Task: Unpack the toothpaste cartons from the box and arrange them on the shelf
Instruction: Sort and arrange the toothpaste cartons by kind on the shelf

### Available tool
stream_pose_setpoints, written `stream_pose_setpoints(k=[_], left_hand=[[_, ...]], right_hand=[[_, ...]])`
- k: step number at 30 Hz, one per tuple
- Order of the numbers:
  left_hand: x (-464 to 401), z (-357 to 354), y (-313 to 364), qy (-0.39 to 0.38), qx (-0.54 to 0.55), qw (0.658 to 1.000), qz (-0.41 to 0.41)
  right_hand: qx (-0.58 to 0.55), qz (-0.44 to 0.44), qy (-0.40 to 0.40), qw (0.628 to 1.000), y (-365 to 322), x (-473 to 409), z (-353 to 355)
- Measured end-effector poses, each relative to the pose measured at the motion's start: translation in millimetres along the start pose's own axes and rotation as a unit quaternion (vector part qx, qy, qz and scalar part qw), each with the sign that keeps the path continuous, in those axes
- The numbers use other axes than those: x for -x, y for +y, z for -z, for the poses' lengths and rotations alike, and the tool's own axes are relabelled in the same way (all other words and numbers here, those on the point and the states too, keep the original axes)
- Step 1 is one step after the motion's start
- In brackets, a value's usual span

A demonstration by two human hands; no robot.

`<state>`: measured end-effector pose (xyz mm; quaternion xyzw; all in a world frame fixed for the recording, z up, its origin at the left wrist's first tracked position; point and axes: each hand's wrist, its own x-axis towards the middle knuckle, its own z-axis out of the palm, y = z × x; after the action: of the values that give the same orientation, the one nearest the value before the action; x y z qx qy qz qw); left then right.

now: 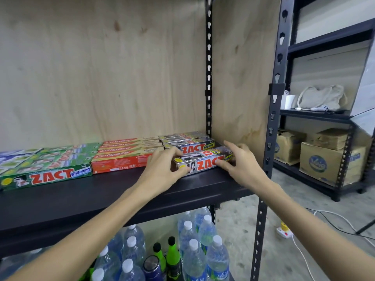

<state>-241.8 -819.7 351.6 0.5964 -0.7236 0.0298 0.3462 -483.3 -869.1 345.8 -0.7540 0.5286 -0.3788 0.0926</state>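
Observation:
A silver Zact Smokers carton (205, 162) lies at the right end of the black shelf (101, 195), in front of more silver Zact cartons (188, 142). My left hand (162, 169) grips its left end, thumb on the front face and fingers over the top. My right hand (239, 161) holds its right end, fingers curled over the top edge. Red Colgate cartons (125, 157) lie in the middle of the shelf and green Zact Whitening cartons (48, 173) at the left. The box is not in view.
Plywood backs and sides the shelf bay, with a black upright post (267, 138) at the right. Water bottles (194, 250) and green-capped bottles stand below. A second rack at the right holds cardboard boxes (320, 161) and a cloth bag (322, 98). Cables and a power strip lie on the floor.

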Motion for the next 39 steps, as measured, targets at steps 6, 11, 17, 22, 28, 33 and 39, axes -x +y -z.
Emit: stream_pose_setpoints(k=[6, 11, 17, 22, 28, 33, 39], left_hand=[[-33.3, -9.8, -15.6, 0.043, -0.146, 0.987, -0.041], [-49.9, -12.9, -38.5, 0.062, -0.194, 0.978, -0.055], [-58.1, -14.0, -51.1, 0.049, -0.194, 0.980, 0.001], [-56.4, -11.2, -55.8, 0.037, -0.190, 0.980, 0.038], [-53.8, -9.1, -60.0, 0.012, -0.211, 0.976, 0.053], [-49.9, -8.2, -54.3, 0.004, -0.182, 0.981, 0.062], [-35.4, -2.3, -42.6, 0.022, -0.160, 0.986, 0.036]], right_hand=[[0.002, -0.020, -0.034, 0.999, 8.2, -44.7, -9.1], [-0.009, -0.007, -0.036, 0.999, 15.3, -71.9, -20.3], [0.065, 0.020, -0.054, 0.996, 21.4, -90.9, -31.0], [0.092, 0.027, -0.059, 0.994, 23.8, -98.5, -32.8], [0.105, 0.026, -0.066, 0.992, 21.5, -94.8, -32.6], [0.088, 0.026, -0.026, 0.995, 14.1, -79.5, -30.3], [0.025, 0.014, -0.042, 0.999, -1.1, -47.4, -18.2]])
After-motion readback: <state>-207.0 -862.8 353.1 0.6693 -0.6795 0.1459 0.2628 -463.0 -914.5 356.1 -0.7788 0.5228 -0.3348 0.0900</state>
